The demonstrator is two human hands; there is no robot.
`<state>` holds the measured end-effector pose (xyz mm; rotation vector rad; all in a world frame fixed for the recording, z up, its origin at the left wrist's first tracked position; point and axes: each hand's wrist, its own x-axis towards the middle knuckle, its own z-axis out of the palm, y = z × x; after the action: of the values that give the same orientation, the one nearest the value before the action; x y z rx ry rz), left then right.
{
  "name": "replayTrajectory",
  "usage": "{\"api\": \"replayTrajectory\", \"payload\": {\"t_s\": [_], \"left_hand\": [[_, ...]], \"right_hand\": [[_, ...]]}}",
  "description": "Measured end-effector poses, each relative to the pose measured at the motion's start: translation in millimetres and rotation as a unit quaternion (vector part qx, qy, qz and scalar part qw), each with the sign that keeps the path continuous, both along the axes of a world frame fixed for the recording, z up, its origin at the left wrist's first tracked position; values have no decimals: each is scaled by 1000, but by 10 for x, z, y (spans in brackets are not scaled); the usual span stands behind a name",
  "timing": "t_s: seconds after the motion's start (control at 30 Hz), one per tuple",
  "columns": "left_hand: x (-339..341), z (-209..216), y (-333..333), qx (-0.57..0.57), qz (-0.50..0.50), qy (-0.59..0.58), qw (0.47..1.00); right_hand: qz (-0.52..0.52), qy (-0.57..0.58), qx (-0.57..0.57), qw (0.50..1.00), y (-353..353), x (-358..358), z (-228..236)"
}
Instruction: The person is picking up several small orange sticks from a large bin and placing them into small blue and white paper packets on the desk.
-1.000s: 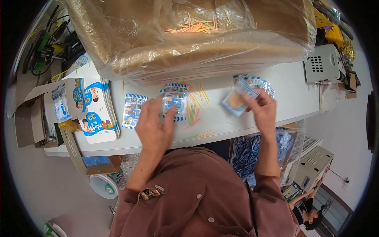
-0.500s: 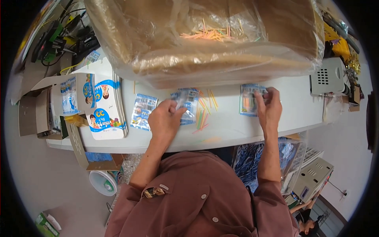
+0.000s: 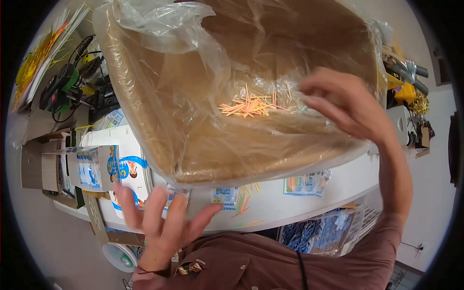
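A large cardboard box (image 3: 203,162) lined with a clear plastic bag (image 3: 164,29) fills the upper view. Inside it lies a loose heap of thin pastel sticks (image 3: 246,106), mostly pink, orange and yellow. Over the box's right part is my right hand (image 3: 350,104), blurred, its fingers and thumb apart with nothing visible between them. My left hand (image 3: 162,224) hovers near the table's front edge at left, fingers spread, holding nothing. Below the box, a blue-and-white packet (image 3: 224,195) lies beside several loose sticks (image 3: 242,201). Another packet (image 3: 304,184) with coloured sticks showing lies further right.
Flat printed cartons (image 3: 137,169) are stacked at left, by an open carton of packets (image 3: 89,169). A white bin (image 3: 116,256) stands below. A clear bag of blue-white strands (image 3: 314,232) sits under the table's front edge. Black and green equipment (image 3: 63,87) stands at back left.
My right hand has left the right packet and moved up over the box. My left hand has let go of the middle packet and swung left, opening. The view has shifted towards the box.
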<state>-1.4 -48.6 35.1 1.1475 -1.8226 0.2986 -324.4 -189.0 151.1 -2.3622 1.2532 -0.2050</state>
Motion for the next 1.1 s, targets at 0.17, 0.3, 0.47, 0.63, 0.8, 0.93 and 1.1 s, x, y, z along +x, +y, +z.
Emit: {"api": "replayTrajectory", "payload": {"t_s": [0.17, 0.3, 0.47, 0.63, 0.8, 0.93, 1.1], "left_hand": [[-114, -66, -227, 130, -68, -82, 986], [-134, -164, -126, 139, -60, -43, 988], [-129, -205, -158, 119, -56, -41, 991], [-141, -204, -219, 120, -49, -30, 991], [-162, -141, -221, 138, -58, -10, 989], [-171, -167, -228, 129, -56, -5, 990], [-202, -65, -223, 133, -35, -40, 990]], "right_hand": [[168, 252, 39, 952, -804, 240, -922], [227, 301, -20, 926, -758, 376, -1454], [245, 299, -147, 910, -697, 380, -1701], [261, 294, -153, 906, -733, 351, -1860], [213, 269, -86, 935, -845, 330, -1627], [-11, 192, 218, 957, -957, 363, -1009], [-138, -217, 382, 888, -781, -34, -644]]}}
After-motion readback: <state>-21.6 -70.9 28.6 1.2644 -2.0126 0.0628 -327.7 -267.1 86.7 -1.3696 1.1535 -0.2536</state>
